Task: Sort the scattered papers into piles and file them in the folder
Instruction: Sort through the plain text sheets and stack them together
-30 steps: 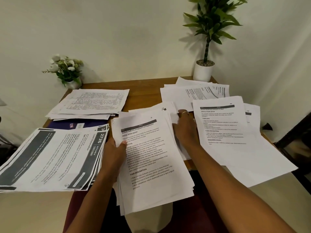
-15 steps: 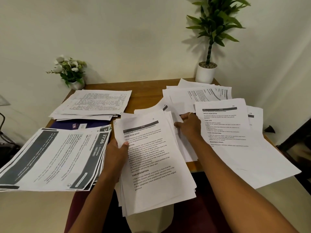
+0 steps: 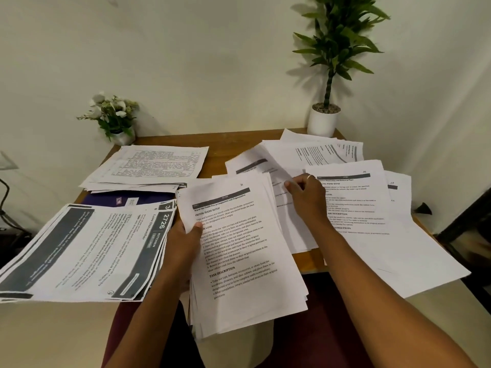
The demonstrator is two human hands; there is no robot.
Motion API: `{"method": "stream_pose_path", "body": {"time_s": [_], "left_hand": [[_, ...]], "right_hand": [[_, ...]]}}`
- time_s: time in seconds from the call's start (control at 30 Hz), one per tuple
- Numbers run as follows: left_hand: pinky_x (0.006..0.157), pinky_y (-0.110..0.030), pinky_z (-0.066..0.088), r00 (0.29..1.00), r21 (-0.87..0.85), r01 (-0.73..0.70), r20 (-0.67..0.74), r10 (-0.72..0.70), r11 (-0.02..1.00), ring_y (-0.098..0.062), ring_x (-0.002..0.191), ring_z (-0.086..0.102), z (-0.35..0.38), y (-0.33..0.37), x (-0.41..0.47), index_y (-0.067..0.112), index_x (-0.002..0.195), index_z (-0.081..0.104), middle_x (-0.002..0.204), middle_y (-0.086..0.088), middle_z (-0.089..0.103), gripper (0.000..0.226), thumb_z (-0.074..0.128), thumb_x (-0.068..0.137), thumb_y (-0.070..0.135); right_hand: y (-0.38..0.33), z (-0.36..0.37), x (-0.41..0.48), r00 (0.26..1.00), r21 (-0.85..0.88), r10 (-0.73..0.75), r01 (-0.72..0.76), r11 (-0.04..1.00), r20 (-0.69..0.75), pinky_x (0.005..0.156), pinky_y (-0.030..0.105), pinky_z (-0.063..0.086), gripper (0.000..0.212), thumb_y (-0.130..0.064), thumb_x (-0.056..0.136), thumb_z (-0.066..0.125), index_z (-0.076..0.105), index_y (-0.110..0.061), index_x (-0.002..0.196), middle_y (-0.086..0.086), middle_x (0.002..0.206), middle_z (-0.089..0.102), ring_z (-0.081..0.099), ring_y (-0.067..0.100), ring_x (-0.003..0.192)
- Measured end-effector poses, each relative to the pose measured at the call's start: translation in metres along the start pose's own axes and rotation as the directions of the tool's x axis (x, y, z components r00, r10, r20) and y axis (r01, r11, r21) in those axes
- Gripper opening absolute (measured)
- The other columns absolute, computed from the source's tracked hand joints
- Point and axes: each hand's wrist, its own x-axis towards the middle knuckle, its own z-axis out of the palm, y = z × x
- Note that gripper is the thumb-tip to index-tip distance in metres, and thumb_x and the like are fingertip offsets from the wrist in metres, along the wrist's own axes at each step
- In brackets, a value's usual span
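Observation:
My left hand (image 3: 183,241) grips the left edge of a thick stack of printed pages (image 3: 239,251) that hangs over the table's near edge, thumb on top. My right hand (image 3: 309,197) pinches a loose sheet (image 3: 268,166) and lifts it off the scattered papers (image 3: 332,152) on the right. A pile with dark banners (image 3: 87,248) lies at the front left. Another pile of text pages (image 3: 154,166) lies at the back left. A dark blue folder (image 3: 127,199) shows partly beneath these two piles. More loose sheets (image 3: 377,235) spread over the table's right edge.
The small wooden table (image 3: 170,140) stands against a white wall. A white flower pot (image 3: 117,120) sits at its back left corner. A tall green plant in a white pot (image 3: 324,120) stands at the back right. Dark furniture (image 3: 467,224) is at the far right.
My right hand moved up and away from the stack, closed on a loose sheet, and raised its edge. My left hand kept its hold on the stack.

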Motion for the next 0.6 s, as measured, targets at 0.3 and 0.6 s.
{"method": "stream_pose_path", "body": {"time_s": [0.3, 0.6], "left_hand": [[0.097, -0.05, 0.054, 0.999, -0.155, -0.039, 0.023, 0.043, 0.987, -0.022, 0.106, 0.07, 0.005, 0.01, -0.008, 0.023, 0.127, 0.064, 0.11, 0.004, 0.076, 0.025, 0.058, 0.104, 0.025], [0.065, -0.026, 0.048, 0.989, -0.087, -0.13, -0.078, 0.123, 0.988, -0.015, 0.092, 0.069, 0.002, 0.027, -0.013, 0.024, 0.127, 0.062, 0.106, 0.006, 0.073, 0.034, 0.048, 0.105, 0.046]], "right_hand": [[-0.01, -0.015, 0.003, 0.984, 0.177, 0.049, -0.08, 0.981, 0.173, 0.082, 0.027, 0.046, 0.013, -0.02, 0.101, 0.06, 0.07, -0.013, 0.098, -0.001, 0.093, 0.069, 0.062, 0.016, 0.09], [-0.034, -0.003, -0.029, 0.776, 0.266, 0.047, -0.271, 0.925, 0.629, 0.081, 0.039, 0.062, 0.015, -0.017, 0.099, 0.065, 0.075, -0.015, 0.11, 0.004, 0.1, 0.079, 0.076, 0.024, 0.093]]}}
